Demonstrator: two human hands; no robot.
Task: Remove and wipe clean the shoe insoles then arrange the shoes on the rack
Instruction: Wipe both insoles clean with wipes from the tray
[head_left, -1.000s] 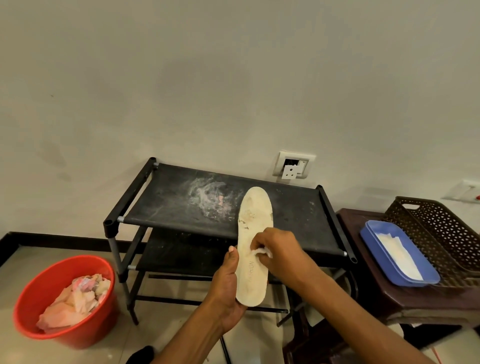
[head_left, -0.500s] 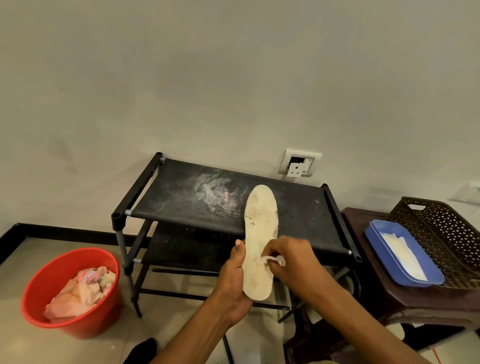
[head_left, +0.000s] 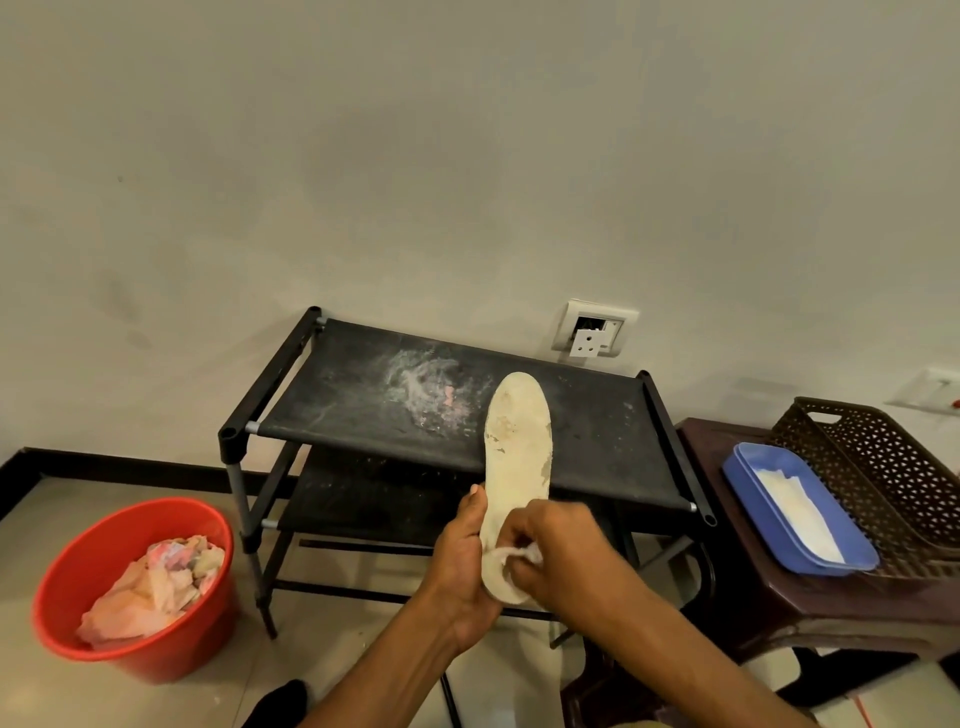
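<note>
Below, rags (head_left: 156, 587) in bucket (head_left: 156, 660), wipes (head_left: 795, 514) in tray (head_left: 748, 462)

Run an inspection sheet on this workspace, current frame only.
Surface: rack top shelf, black fabric, with a white dusty smear.
Job's things: insole, stained, held upright in front of the rack; wipe at its lower end.
Clutter: red bucket on the floor at left, holding crumpled used wipes.
Grippers: left hand grips the insole's lower part; right hand pinches the wipe against it.
Cables: thin red line at the bottom right edge, cannot tell if it is a cord.
Surroundings: blue tray with white sheets and brown basket on a dark stool; wall socket.
</note>
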